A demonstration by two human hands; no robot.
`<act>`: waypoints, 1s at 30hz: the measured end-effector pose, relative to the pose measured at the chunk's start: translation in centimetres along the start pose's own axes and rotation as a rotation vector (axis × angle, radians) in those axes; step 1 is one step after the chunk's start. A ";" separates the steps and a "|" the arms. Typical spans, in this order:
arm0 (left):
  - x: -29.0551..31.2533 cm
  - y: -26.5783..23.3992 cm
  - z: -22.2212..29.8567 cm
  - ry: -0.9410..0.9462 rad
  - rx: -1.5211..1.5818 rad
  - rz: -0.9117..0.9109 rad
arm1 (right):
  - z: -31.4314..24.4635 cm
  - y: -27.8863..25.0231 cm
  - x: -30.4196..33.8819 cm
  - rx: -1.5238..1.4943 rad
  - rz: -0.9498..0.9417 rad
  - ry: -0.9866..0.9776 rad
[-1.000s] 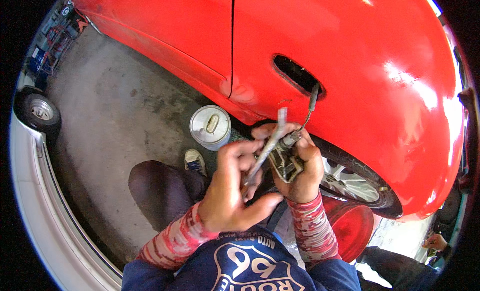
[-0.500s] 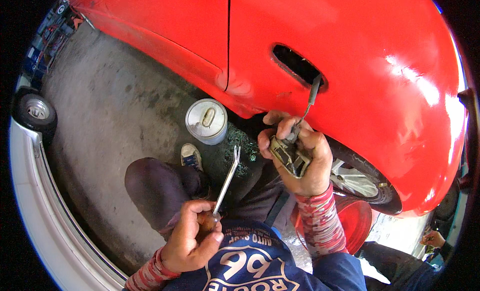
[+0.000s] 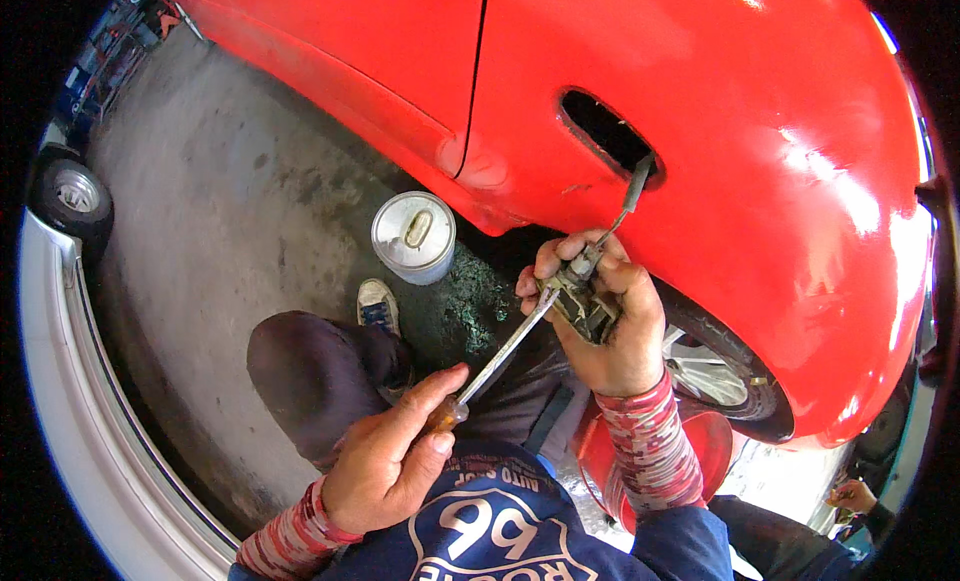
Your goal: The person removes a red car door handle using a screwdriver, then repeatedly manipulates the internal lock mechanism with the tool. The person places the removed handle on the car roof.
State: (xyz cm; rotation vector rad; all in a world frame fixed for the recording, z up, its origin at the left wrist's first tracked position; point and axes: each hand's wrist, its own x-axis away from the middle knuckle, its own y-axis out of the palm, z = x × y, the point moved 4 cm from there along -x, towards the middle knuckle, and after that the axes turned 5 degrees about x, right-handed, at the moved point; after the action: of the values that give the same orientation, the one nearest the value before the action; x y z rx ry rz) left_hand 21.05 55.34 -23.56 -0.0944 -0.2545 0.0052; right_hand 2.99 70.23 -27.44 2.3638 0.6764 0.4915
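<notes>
My left hand (image 3: 390,461) grips a forked pry tool (image 3: 510,346) by its amber handle. The metal shaft slants up to the right, its tip touching a small grimy housing (image 3: 585,306). That housing lies in my right hand (image 3: 630,326), whose fingers are curled round it. From the housing a wire in a grey sleeve (image 3: 637,186) runs up into an oblong opening (image 3: 605,126) in the red car panel (image 3: 740,151). My fingers hide part of the housing.
A round lidded metal can (image 3: 412,236) stands on the floor beside my shoe (image 3: 376,306). The car's wheel (image 3: 705,366) and a red bucket (image 3: 705,451) are near my right forearm. At lower right another person's hand (image 3: 852,496) shows. A white vehicle (image 3: 90,401) borders the left.
The pry tool has swung up and right, so its tip now meets the housing. My left hand moved slightly with it; my right hand stays nearly in place, still holding the housing.
</notes>
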 end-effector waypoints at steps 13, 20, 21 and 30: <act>-1.5 -0.1 1.5 -0.173 0.240 -0.147 | -0.1 -0.6 -0.5 0.066 -0.030 -0.045; -1.8 0.6 0.9 -0.071 0.186 -0.115 | -0.2 -0.7 -0.6 0.061 -0.064 -0.041; -1.8 0.7 0.9 -0.045 0.154 -0.107 | -0.2 -0.7 -0.5 0.058 -0.068 -0.044; -1.0 1.4 -0.2 -0.399 0.516 -0.115 | -0.2 -1.0 0.0 0.084 -0.037 -0.043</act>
State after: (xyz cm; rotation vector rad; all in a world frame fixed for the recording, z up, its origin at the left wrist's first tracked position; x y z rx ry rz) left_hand 20.11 56.72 -24.17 0.4398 -0.6488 -0.0244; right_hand 2.52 71.03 -27.95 2.4281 0.7328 0.4026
